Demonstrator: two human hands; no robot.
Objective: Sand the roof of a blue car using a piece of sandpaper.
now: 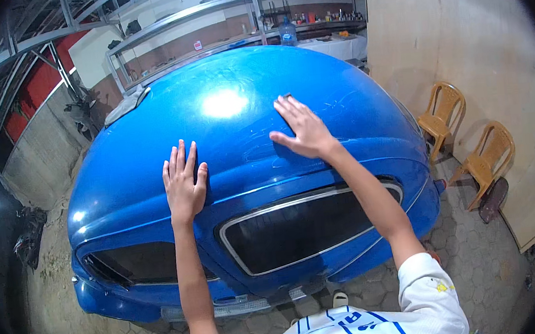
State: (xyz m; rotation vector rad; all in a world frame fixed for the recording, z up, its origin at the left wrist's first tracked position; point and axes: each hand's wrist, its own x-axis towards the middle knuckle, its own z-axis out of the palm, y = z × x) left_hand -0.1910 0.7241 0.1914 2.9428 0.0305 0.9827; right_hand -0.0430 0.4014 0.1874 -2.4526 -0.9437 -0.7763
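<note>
A blue car (149, 146) with a rounded roof fills the middle of the view, its side toward me. My left hand (184, 184) rests palm down near the roof's edge, fingers spread, holding nothing. Farther right, my right hand (302, 125) lies nearly flat on the roof, thumb apart. A small dark piece (286, 95) sticks out past its fingertips, pressed against the paint; the rest is hidden under the fingers, so I cannot tell its kind. Pale streaks mark the paint around this hand. Below is a dark side window (299, 228) with a light trim.
A grey cloth (128, 107) lies at the roof's left end. Two tan plastic chairs (443, 114) stand right, before a wooden panel (454, 33). Behind the car, metal shelving (182, 20) holds small items near a blue water jug (287, 33). Hexagonal paving (482, 256) covers the floor.
</note>
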